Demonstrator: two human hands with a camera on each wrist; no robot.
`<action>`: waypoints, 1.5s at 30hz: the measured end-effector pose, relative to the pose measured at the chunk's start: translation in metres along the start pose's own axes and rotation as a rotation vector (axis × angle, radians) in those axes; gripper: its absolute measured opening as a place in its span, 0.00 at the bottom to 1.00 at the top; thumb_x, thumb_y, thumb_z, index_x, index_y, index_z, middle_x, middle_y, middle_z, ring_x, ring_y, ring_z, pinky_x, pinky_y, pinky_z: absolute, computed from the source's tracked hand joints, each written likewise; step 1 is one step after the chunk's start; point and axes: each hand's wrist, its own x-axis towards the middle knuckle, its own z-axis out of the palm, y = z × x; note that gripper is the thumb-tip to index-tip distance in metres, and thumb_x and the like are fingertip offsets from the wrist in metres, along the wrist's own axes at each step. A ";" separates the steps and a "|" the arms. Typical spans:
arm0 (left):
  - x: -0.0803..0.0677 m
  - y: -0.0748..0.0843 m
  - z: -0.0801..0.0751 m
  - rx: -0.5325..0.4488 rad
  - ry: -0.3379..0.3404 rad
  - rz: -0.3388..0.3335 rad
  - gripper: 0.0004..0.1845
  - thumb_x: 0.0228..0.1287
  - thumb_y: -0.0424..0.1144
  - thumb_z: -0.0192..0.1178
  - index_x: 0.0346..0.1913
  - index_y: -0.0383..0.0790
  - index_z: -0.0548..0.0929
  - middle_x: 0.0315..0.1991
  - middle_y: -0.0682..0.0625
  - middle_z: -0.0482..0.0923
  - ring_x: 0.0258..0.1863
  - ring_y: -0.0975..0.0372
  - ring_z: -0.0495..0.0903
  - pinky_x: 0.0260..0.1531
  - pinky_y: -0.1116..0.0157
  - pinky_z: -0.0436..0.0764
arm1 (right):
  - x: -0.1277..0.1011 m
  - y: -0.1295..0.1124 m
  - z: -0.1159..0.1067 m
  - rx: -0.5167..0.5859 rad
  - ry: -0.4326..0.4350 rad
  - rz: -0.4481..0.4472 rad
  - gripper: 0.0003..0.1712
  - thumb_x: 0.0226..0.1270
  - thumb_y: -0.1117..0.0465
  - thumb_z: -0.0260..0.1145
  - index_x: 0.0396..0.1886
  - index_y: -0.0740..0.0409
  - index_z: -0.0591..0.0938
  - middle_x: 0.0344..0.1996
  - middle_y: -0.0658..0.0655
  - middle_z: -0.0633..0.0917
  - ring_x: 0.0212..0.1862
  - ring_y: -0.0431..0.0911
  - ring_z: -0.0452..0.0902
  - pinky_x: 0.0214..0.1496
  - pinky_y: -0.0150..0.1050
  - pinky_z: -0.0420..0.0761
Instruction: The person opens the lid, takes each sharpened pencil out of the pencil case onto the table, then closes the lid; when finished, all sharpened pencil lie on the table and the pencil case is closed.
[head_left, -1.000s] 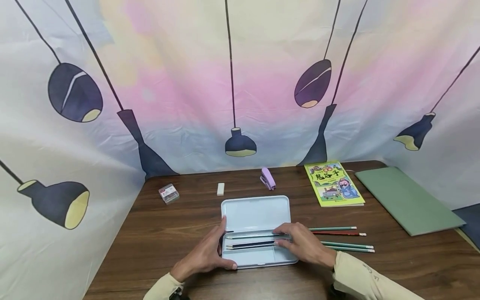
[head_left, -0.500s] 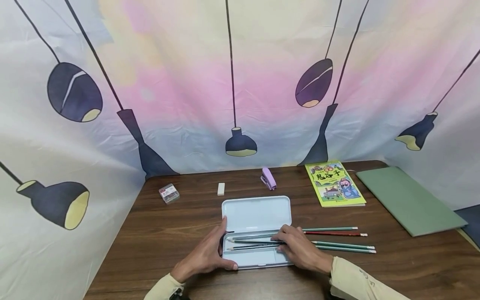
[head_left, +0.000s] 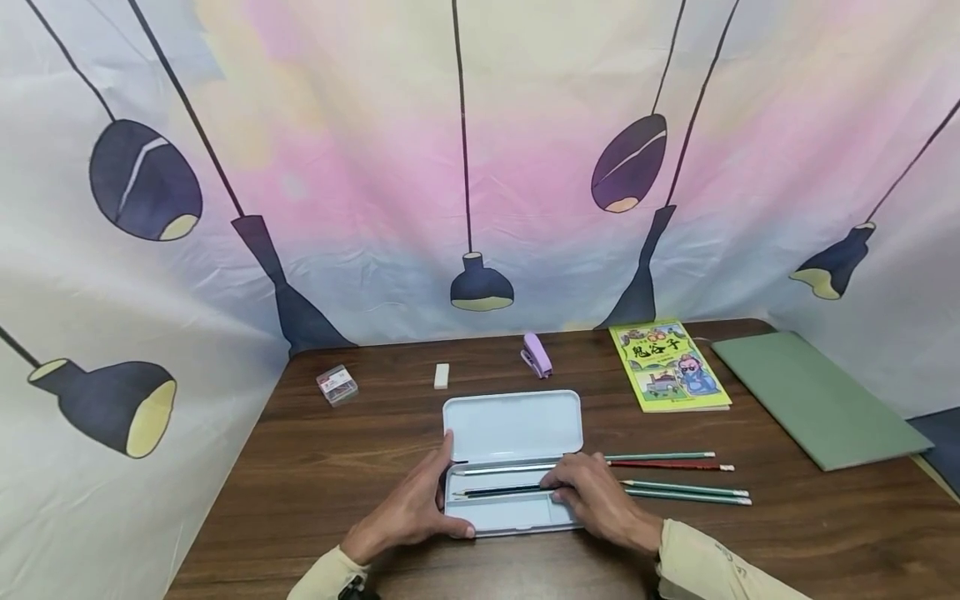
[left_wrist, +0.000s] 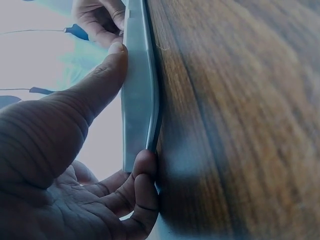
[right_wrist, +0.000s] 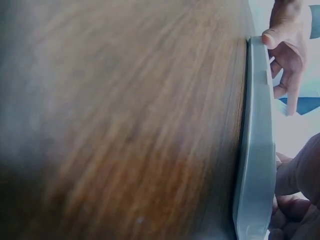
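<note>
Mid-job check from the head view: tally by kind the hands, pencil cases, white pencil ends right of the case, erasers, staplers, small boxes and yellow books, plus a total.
Left hand and right hand: 2
Pencil case: 1
White pencil ends right of the case: 4
Eraser: 1
Stapler: 1
Small box: 1
Yellow book: 1
Total: 11

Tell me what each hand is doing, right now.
Left hand: holding the left end of the pencil case.
Right hand: at the dark pencils; whether it grips them cannot be told.
</note>
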 end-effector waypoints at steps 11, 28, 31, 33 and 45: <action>-0.001 0.001 0.000 -0.002 -0.005 -0.004 0.69 0.31 0.60 0.72 0.70 0.31 0.41 0.61 0.38 0.60 0.46 0.59 0.68 0.43 0.63 0.70 | -0.001 -0.002 -0.005 0.161 0.075 0.090 0.14 0.49 0.70 0.69 0.34 0.47 0.86 0.32 0.39 0.83 0.38 0.35 0.77 0.43 0.43 0.69; -0.001 0.000 -0.001 -0.023 -0.008 -0.017 0.69 0.31 0.58 0.74 0.70 0.33 0.40 0.56 0.41 0.62 0.35 0.62 0.68 0.30 0.69 0.69 | 0.001 0.011 -0.051 0.216 0.274 0.219 0.13 0.48 0.71 0.70 0.32 0.50 0.87 0.31 0.41 0.83 0.36 0.37 0.78 0.37 0.35 0.77; 0.000 0.000 -0.002 -0.031 -0.010 -0.025 0.69 0.31 0.57 0.74 0.70 0.33 0.40 0.52 0.43 0.64 0.30 0.64 0.67 0.26 0.70 0.69 | -0.005 0.018 -0.053 0.175 0.300 0.221 0.13 0.48 0.71 0.70 0.32 0.50 0.87 0.31 0.41 0.83 0.35 0.37 0.78 0.35 0.35 0.77; 0.000 0.000 -0.003 -0.030 -0.010 -0.029 0.69 0.31 0.56 0.74 0.71 0.34 0.40 0.50 0.44 0.64 0.29 0.64 0.67 0.26 0.71 0.69 | -0.011 0.024 -0.054 0.151 0.314 0.224 0.13 0.47 0.71 0.70 0.31 0.50 0.87 0.30 0.41 0.83 0.35 0.37 0.78 0.36 0.35 0.76; 0.000 0.003 -0.002 -0.037 -0.022 -0.032 0.68 0.32 0.57 0.74 0.71 0.35 0.39 0.50 0.45 0.64 0.27 0.65 0.66 0.24 0.71 0.68 | -0.068 0.057 -0.082 0.040 0.343 0.380 0.10 0.51 0.65 0.70 0.31 0.46 0.86 0.31 0.44 0.84 0.33 0.35 0.77 0.31 0.30 0.73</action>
